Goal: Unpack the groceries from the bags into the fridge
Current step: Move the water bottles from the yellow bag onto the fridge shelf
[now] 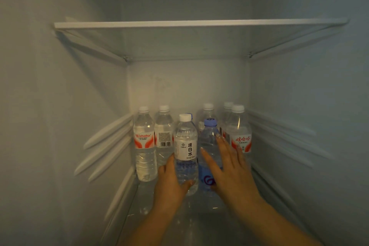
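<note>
- Inside the fridge (60, 86), on the glass shelf (179, 223) below the upper shelf (199, 23), water bottles stand upright in a cluster toward the back wall.
- Left hand (169, 181): its grip is grasping the white-capped bottle (185, 146) with the white label, thumb across the lower front and fingers curled round the left side; the bottle stands on the shelf at the front of the cluster.
- Right hand (229, 166): grip released, fingers straight and spread, lying against the blue-capped bottle (209, 142), which stands just beside the white-capped one on its right, the two touching or nearly so.
- Behind on the left stand two bottles with red-and-white labels: the Wahaha bottle (144, 142) and, just beside it, a bottle turned barcode-forward (164, 136).
- Behind on the right stands another red-labelled bottle (239, 136), with more white caps (208, 106) showing at the back and one blue cap partly hidden behind the white-capped bottle.
- Both forearms reach in from the lower edge of the view.
</note>
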Available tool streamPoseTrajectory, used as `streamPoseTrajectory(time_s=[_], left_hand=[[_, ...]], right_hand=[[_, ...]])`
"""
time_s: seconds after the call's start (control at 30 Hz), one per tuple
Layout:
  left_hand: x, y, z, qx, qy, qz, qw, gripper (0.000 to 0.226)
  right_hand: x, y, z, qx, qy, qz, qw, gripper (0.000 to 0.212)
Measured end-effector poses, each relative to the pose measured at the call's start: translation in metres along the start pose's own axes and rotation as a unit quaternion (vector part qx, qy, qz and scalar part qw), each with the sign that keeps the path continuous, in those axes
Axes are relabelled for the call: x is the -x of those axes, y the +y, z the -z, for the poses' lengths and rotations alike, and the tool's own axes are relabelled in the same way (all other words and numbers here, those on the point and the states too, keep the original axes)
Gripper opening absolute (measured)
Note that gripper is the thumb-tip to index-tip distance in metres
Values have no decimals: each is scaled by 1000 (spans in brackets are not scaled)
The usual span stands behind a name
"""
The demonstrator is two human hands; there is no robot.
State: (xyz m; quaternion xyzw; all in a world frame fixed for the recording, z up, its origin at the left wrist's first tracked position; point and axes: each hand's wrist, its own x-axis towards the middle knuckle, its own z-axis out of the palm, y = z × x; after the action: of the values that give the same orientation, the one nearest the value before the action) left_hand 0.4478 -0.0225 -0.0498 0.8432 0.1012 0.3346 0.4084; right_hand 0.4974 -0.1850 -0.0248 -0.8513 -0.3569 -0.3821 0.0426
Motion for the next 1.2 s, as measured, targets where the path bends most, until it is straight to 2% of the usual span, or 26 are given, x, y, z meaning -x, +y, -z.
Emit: streamPoseTrajectory(time_s=[0.1,0.47,0.63,0.8,0.93,1.07,1.2], left_hand=[[-1,4,0,-20,0,-2,1000,87],[4,5,-3,-37,11,1,999,86],[2,14,-6,-80,4,24,997,78],[1,19,-7,-85,-7,45,995,80],[4,27,0,-80,-31,46,995,87],[16,36,14,-43,-9,-1,999,105],[32,48,31,-63,0,-55,996,96]], right_hand=[[-4,7,-7,16,3,4,1000,154],[-8,17,-21,29,38,31,998,153],[-5,26,-14,14,9,29,999,160],[-3,27,-10,8,0,31,999,151],[-4,28,-2,12,-7,40,999,134],[4,29,19,-3,-9,31,999,120],[20,28,48,-35,16,-16,999,107]])
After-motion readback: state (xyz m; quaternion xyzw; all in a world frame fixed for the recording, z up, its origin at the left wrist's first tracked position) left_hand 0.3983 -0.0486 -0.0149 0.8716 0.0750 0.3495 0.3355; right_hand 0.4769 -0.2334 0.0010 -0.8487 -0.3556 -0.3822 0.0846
